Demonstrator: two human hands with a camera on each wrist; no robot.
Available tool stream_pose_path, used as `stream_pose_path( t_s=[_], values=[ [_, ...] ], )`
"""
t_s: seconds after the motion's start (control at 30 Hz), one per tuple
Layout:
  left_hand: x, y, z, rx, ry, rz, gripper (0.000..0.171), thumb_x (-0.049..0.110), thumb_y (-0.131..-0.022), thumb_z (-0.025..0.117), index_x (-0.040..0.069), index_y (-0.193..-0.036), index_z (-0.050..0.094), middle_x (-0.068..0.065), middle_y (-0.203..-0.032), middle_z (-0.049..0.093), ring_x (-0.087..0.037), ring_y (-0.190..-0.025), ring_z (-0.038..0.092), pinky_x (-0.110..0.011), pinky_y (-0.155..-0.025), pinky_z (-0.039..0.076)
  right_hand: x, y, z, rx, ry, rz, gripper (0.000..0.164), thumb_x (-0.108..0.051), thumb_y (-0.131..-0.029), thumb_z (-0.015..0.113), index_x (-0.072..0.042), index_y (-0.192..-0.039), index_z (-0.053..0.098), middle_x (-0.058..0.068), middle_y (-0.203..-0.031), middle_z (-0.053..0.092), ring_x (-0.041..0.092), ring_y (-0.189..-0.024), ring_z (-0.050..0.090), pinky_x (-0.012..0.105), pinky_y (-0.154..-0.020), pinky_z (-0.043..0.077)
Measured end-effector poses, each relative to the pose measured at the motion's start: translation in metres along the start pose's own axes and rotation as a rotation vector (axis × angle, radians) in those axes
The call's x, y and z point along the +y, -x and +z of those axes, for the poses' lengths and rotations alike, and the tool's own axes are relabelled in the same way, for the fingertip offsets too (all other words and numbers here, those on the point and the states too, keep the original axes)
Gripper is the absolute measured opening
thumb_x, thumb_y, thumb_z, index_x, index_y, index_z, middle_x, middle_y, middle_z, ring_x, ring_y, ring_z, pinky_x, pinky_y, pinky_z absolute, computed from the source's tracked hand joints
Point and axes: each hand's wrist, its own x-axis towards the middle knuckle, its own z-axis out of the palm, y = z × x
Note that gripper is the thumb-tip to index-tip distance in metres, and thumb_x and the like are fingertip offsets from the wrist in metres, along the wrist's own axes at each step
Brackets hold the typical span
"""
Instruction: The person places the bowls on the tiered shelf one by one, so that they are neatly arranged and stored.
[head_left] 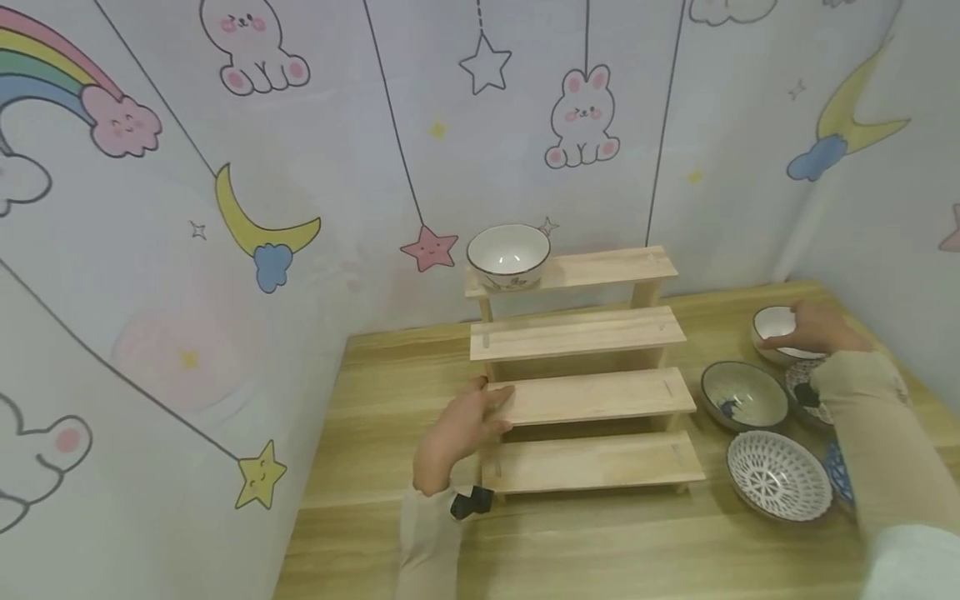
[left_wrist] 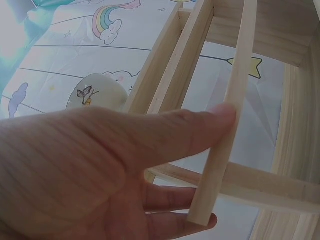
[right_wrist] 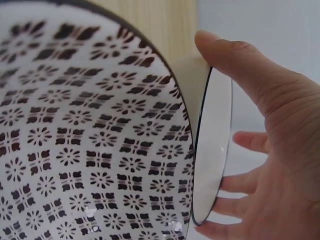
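My left hand [head_left: 457, 429] grips the left end of a board on a four-step wooden shelf rack [head_left: 592, 398], the second step from the bottom. In the left wrist view its thumb lies on one face of the board [left_wrist: 227, 130], fingers on the other. Far to the right, my right hand [head_left: 821, 327] holds a white bowl [head_left: 772, 321] with a dark rim. The right wrist view shows the thumb at one side of that bowl's rim and the fingers along the other. A brown-flower-patterned bowl [right_wrist: 100, 125] sits right beside it, overlapping it there.
Another white bowl [head_left: 510, 250] stands on the top step, at its left end. Right of the rack are a greyish-green bowl [head_left: 745, 396], a white lattice-patterned bowl [head_left: 780, 475] and a blue-patterned bowl [head_left: 838, 471], partly behind the right sleeve. A printed wall cloth surrounds the wooden table [head_left: 390, 367].
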Motion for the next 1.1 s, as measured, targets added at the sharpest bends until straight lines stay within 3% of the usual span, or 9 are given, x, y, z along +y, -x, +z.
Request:
stream_pose_path(
  t_s=[0.13, 0.27, 0.43, 0.73, 1.0, 1.1],
  values=[
    [0.0, 0.0, 0.0, 0.0, 0.0, -0.001, 0.056, 0.016, -0.095, 0.072, 0.003, -0.147, 0.053, -0.039, -0.152, 0.031, -0.053, -0.136, 0.04, -0.059, -0.107, 0.04, 0.001, -0.002, 0.001, 0.002, 0.017, 0.004, 0.089, -0.047, -0.08, 0.08, 0.03, -0.111, 0.047, 0.045, -0.1, 0.057, 0.057, -0.089, 0.059, 0.065, -0.081, 0.048],
    [-0.001, 0.001, 0.002, 0.001, -0.012, 0.015, 0.056, 0.015, -0.095, 0.072, 0.002, -0.146, 0.053, -0.04, -0.151, 0.032, -0.054, -0.134, 0.042, -0.059, -0.105, 0.042, 0.001, -0.002, 0.004, -0.048, -0.004, 0.046, 0.099, -0.05, -0.082, 0.077, 0.033, -0.12, 0.037, 0.052, -0.113, 0.048, 0.066, -0.101, 0.052, 0.069, -0.085, 0.045],
    [0.0, 0.001, 0.002, 0.001, -0.003, 0.014, 0.056, 0.015, -0.095, 0.072, 0.002, -0.146, 0.052, -0.04, -0.152, 0.031, -0.053, -0.134, 0.042, -0.058, -0.105, 0.042, 0.001, -0.004, 0.004, -0.057, 0.027, 0.067, 0.102, -0.054, -0.082, 0.075, 0.032, -0.121, 0.035, 0.053, -0.114, 0.046, 0.068, -0.102, 0.049, 0.07, -0.086, 0.044],
    [-0.002, 0.0, 0.0, 0.014, -0.026, 0.04, 0.055, 0.014, -0.095, 0.072, 0.0, -0.145, 0.053, -0.039, -0.15, 0.035, -0.053, -0.133, 0.044, -0.059, -0.105, 0.042, 0.003, -0.009, 0.005, -0.003, 0.006, 0.031, 0.101, -0.054, -0.08, 0.078, 0.031, -0.122, 0.042, 0.051, -0.118, 0.049, 0.066, -0.103, 0.051, 0.07, -0.088, 0.044],
    [-0.001, 0.001, 0.0, 0.023, -0.018, 0.035, 0.055, 0.014, -0.095, 0.072, 0.0, -0.144, 0.054, -0.04, -0.149, 0.035, -0.054, -0.133, 0.043, -0.059, -0.105, 0.042, -0.01, -0.013, -0.007, 0.073, 0.089, -0.007, 0.093, -0.055, -0.077, 0.08, 0.026, -0.115, 0.053, 0.044, -0.114, 0.057, 0.061, -0.101, 0.055, 0.065, -0.086, 0.047],
    [0.0, 0.0, 0.001, 0.016, -0.013, 0.02, 0.055, 0.015, -0.095, 0.071, 0.001, -0.146, 0.053, -0.04, -0.15, 0.034, -0.053, -0.133, 0.043, -0.059, -0.105, 0.041, -0.014, -0.011, -0.015, 0.064, 0.08, 0.011, 0.093, -0.055, -0.078, 0.079, 0.025, -0.116, 0.051, 0.045, -0.114, 0.055, 0.062, -0.104, 0.052, 0.067, -0.089, 0.044]
  ],
)
